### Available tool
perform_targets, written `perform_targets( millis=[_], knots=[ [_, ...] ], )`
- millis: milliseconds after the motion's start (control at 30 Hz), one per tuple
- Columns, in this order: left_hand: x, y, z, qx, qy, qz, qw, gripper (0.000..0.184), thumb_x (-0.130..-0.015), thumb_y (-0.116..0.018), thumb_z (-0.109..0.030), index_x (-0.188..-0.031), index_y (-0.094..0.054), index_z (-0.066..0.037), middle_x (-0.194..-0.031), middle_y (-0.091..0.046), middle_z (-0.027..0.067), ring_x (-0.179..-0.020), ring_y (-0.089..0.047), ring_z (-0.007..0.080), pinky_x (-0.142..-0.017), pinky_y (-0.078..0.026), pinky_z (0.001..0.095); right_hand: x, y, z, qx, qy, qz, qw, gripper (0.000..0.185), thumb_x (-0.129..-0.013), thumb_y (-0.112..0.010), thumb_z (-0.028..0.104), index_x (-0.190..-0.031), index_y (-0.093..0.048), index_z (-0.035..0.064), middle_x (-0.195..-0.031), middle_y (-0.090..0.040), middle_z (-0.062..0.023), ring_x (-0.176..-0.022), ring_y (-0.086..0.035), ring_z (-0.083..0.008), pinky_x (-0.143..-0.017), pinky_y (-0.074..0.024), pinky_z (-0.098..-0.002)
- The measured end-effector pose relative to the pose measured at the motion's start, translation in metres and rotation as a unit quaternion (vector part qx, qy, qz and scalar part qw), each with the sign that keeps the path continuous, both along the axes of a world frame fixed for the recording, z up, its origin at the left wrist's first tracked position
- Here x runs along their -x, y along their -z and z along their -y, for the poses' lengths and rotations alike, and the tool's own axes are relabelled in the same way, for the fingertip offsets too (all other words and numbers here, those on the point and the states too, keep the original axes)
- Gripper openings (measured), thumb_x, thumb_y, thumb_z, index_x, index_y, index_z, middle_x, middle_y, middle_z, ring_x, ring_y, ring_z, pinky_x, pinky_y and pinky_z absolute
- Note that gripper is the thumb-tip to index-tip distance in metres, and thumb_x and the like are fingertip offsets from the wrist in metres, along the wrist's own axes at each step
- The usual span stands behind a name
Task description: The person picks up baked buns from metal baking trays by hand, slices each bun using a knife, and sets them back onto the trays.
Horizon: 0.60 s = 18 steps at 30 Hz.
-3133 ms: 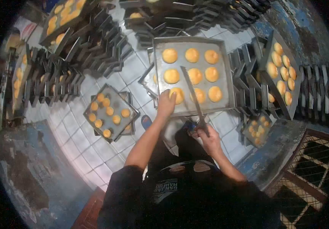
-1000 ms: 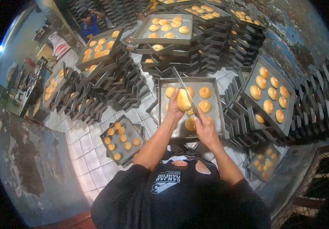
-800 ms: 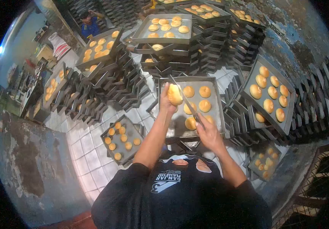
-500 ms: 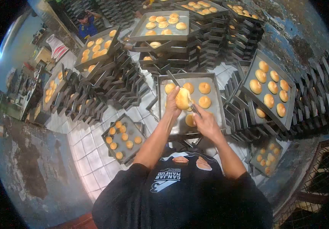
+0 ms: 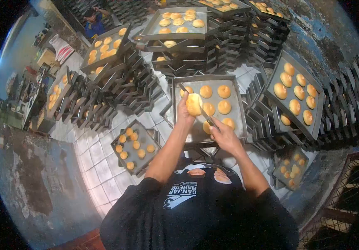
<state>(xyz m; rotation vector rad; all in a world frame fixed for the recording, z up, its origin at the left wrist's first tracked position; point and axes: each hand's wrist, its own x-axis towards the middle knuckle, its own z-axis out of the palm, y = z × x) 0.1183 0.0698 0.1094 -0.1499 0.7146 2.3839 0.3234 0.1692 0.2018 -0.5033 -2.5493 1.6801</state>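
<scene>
Over a metal baking tray (image 5: 240,100), my left hand (image 5: 184,112) is closed around a golden bread bun (image 5: 193,105). My right hand (image 5: 226,136) grips the handle of a knife (image 5: 205,116). Its blade runs along the bun's right side, with the tip showing beyond the bun's far left edge. How deep the blade sits in the bun cannot be told. Several round buns (image 5: 223,91) lie in rows on the tray, some partly hidden by my hands.
Stacked trays of buns stand on the right (image 5: 295,93), at the back (image 5: 175,25) and on the left (image 5: 104,50). A lower tray (image 5: 140,146) sits on the white tiled floor (image 5: 94,156). Another person (image 5: 94,25) is at the far back left.
The bun in my left hand has shifted slightly left and turned, showing a broader yellow face. The knife has slid a little, with more blade visible near my right hand.
</scene>
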Motion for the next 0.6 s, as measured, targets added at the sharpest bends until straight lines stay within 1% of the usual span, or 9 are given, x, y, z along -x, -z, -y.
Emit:
perform_targets(
  millis=[33,67,133,200,233,333,433,500,600],
  knots=[
    [0.011,0.006,0.007,-0.009,0.001,-0.007,1.0,0.04,-0.095,-0.068,-0.045,-0.109,-0.066,-0.008,-0.094,-0.071,0.0062,-0.083,-0.07,0.0209,-0.075,-0.059,0.037,-0.011,-0.003,0.0,0.001,-0.002,0.013,1.0,0.05,-0.099,-0.057,0.026,-0.141,-0.053,0.0014,-0.077,-0.067,-0.0214,-0.073,-0.069,-0.0314,-0.074,-0.053,-0.0417],
    [0.022,0.012,0.013,-0.024,0.007,0.002,1.0,0.046,-0.095,-0.065,-0.052,-0.107,-0.066,-0.008,-0.094,-0.072,0.0069,-0.085,-0.07,0.0225,-0.078,-0.059,0.0392,-0.023,-0.003,-0.001,0.001,-0.008,0.014,1.0,0.05,-0.099,-0.057,0.026,-0.141,-0.053,0.0014,-0.077,-0.067,-0.0214,-0.073,-0.069,-0.0314,-0.074,-0.053,-0.0417],
    [0.021,0.0,0.025,-0.025,-0.018,0.001,1.0,0.05,-0.095,-0.063,-0.056,-0.107,-0.066,-0.008,-0.095,-0.072,0.0071,-0.086,-0.07,0.0226,-0.079,-0.058,0.0402,-0.044,0.0,-0.001,-0.035,-0.021,0.039,0.998,0.049,-0.099,-0.057,0.026,-0.141,-0.054,0.0014,-0.08,-0.068,-0.021,-0.077,-0.069,-0.0323,-0.076,-0.0527,-0.0421],
    [0.019,0.006,0.027,-0.001,-0.041,0.016,0.999,0.063,-0.095,-0.052,-0.068,-0.111,-0.066,-0.009,-0.099,-0.072,0.0074,-0.091,-0.069,0.0229,-0.084,-0.057,0.0421,-0.046,0.015,0.004,-0.023,-0.017,0.027,0.999,0.05,-0.099,-0.057,0.027,-0.141,-0.053,0.0016,-0.081,-0.068,-0.0209,-0.079,-0.069,-0.0329,-0.078,-0.0525,-0.0423],
    [0.015,0.009,0.021,0.0,-0.038,0.016,0.999,0.063,-0.095,-0.052,-0.068,-0.111,-0.066,-0.009,-0.099,-0.072,0.0074,-0.091,-0.069,0.0229,-0.084,-0.057,0.0421,-0.045,0.024,0.005,-0.012,-0.007,0.014,1.0,0.05,-0.099,-0.057,0.027,-0.142,-0.053,0.0019,-0.083,-0.069,-0.0208,-0.081,-0.069,-0.0334,-0.08,-0.0522,-0.0426],
    [-0.013,0.023,-0.002,0.059,-0.052,0.038,0.996,0.074,-0.096,-0.039,-0.075,-0.125,-0.062,-0.01,-0.116,-0.069,0.0073,-0.106,-0.066,0.0244,-0.092,-0.054,0.0428,-0.004,0.032,0.012,0.066,0.015,0.055,0.996,0.052,-0.099,-0.057,0.028,-0.144,-0.051,0.0025,-0.084,-0.069,-0.02,-0.084,-0.068,-0.0336,-0.082,-0.0516,-0.0428],
    [-0.022,0.019,-0.01,0.094,-0.063,0.08,0.99,0.075,-0.097,-0.037,-0.074,-0.128,-0.06,-0.01,-0.121,-0.068,0.0074,-0.11,-0.065,0.0247,-0.095,-0.052,0.0429,0.03,0.074,0.01,0.033,0.01,-0.021,0.999,0.053,-0.099,-0.056,0.028,-0.146,-0.049,0.0027,-0.082,-0.069,-0.0188,-0.081,-0.069,-0.0318,-0.079,-0.0522,-0.0423],
    [-0.006,0.029,-0.006,0.105,-0.056,0.076,0.99,0.074,-0.098,-0.035,-0.073,-0.129,-0.06,-0.01,-0.122,-0.067,0.0079,-0.113,-0.064,0.0253,-0.099,-0.051,0.0436,0.026,0.062,0.008,0.027,-0.002,-0.021,0.999,0.054,-0.1,-0.056,0.028,-0.145,-0.048,0.0015,-0.081,-0.068,-0.0181,-0.078,-0.069,-0.0303,-0.077,-0.0527,-0.0418],
    [0.013,0.04,0.007,0.086,-0.077,0.093,0.989,0.071,-0.1,-0.035,-0.07,-0.129,-0.059,-0.011,-0.123,-0.067,0.0083,-0.113,-0.064,0.0258,-0.099,-0.052,0.0438,-0.005,0.039,0.005,0.011,-0.02,0.052,0.998,0.053,-0.099,-0.057,0.028,-0.146,-0.049,0.0045,-0.078,-0.068,-0.0171,-0.074,-0.068,-0.0299,-0.076,-0.0533,-0.0415]
  ],
)
